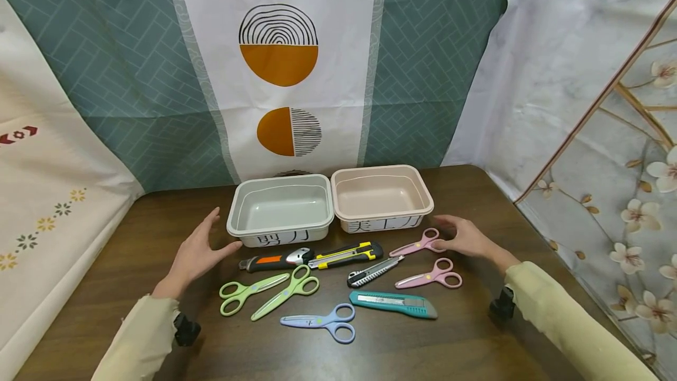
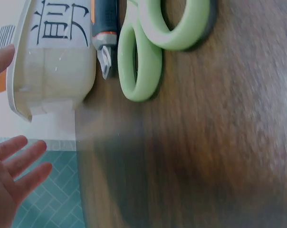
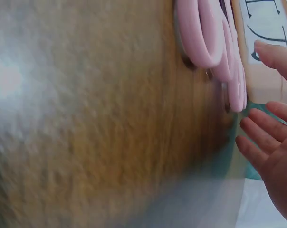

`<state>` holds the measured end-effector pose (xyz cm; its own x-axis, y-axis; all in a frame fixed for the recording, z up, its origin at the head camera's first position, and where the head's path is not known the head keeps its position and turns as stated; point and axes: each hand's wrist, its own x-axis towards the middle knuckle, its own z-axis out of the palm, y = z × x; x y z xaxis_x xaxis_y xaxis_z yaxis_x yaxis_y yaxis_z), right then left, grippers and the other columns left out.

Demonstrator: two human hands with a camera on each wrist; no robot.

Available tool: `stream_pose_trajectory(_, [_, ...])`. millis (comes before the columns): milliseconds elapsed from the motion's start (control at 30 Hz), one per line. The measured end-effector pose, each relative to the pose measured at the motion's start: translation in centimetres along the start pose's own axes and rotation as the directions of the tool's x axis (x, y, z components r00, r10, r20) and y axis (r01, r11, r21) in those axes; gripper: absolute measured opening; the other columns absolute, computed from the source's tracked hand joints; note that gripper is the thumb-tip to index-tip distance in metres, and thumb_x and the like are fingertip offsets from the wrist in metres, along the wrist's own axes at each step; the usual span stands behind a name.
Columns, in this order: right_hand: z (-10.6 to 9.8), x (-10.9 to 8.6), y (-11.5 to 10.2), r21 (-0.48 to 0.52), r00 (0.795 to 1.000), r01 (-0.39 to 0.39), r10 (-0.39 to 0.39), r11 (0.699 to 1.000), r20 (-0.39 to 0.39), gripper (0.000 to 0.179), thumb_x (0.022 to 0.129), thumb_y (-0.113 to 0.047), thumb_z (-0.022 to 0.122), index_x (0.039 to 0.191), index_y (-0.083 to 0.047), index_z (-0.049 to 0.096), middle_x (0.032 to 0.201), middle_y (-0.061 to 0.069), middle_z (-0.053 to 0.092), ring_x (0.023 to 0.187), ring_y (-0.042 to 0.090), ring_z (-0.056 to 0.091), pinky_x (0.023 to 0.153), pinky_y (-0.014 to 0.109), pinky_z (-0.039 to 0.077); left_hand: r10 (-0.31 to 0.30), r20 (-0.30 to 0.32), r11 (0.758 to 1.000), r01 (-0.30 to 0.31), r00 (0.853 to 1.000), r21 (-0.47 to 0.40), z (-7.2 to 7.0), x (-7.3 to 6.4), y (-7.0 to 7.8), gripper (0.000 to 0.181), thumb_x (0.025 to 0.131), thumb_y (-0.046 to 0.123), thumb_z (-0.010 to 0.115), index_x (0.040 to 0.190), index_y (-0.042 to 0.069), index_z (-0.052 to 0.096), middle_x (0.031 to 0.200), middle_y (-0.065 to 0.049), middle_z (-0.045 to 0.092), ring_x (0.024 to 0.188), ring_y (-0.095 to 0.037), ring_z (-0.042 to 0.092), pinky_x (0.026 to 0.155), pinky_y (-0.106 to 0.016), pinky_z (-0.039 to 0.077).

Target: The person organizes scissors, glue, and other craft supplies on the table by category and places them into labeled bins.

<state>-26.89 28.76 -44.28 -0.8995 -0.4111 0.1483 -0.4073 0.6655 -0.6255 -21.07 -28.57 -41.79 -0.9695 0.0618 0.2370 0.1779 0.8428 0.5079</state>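
My left hand, fingers spread, hovers beside the left end of a grey-green plastic box. On the other side my right hand is held with loosely bent fingers by the right end of a beige-pink box. Its fingertips overlap the handles of pink scissors in the head view; in the right wrist view the palm shows with nothing in it. A second pair of pink scissors lies nearer. Green scissors are closest to the left hand. Both boxes stand side by side, with character labels on their fronts.
Before the boxes lie an orange-black utility knife, a yellow-black one, a small grey one and a teal one. More green scissors and blue scissors lie among them. A patterned curtain hangs behind the table.
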Motion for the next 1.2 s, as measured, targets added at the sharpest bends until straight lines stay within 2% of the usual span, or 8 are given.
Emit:
stream_pose_trajectory(333, [0.7, 0.2, 0.0, -0.033, 1.000, 0.016, -0.016, 0.999, -0.013, 0.062, 0.068, -0.022, 0.079, 0.116, 0.010, 0.054, 0.108, 0.023, 0.060, 0.100, 0.035, 0.057, 0.085, 0.046, 0.043, -0.062, 0.048, 0.998, 0.063, 0.997, -0.028, 0.3, 0.3, 0.2, 0.090, 0.078, 0.052, 0.063, 0.142, 0.003, 0.023, 0.129, -0.025, 0.046, 0.112, -0.039, 0.049, 0.086, -0.058, 0.036])
stream_pose_trajectory(800, [1.0, 0.6, 0.2, -0.178, 0.995, 0.101, -0.103, 0.979, -0.002, 0.060, 0.064, -0.027, 0.081, 0.107, 0.008, 0.060, 0.100, 0.015, 0.062, 0.092, 0.028, 0.058, 0.081, 0.045, 0.043, -0.073, 0.047, 0.992, 0.078, 0.996, -0.102, 1.1, 0.6, 0.9, 0.081, 0.080, 0.044, 0.065, 0.140, 0.006, 0.027, 0.126, -0.020, 0.050, 0.108, -0.036, 0.052, 0.087, -0.057, 0.036])
stream_pose_trajectory(1200, [1.2, 1.1, 0.4, -0.254, 0.987, 0.158, -0.161, 0.954, 0.010, 0.052, 0.064, -0.025, 0.078, 0.103, 0.007, 0.063, 0.096, 0.012, 0.060, 0.086, 0.024, 0.058, 0.076, 0.039, 0.045, -0.088, 0.051, 0.986, 0.094, 0.995, -0.135, 1.3, 0.8, 1.3, 0.079, 0.081, 0.048, 0.062, 0.139, 0.006, 0.029, 0.124, -0.020, 0.050, 0.106, -0.035, 0.052, 0.085, -0.056, 0.039])
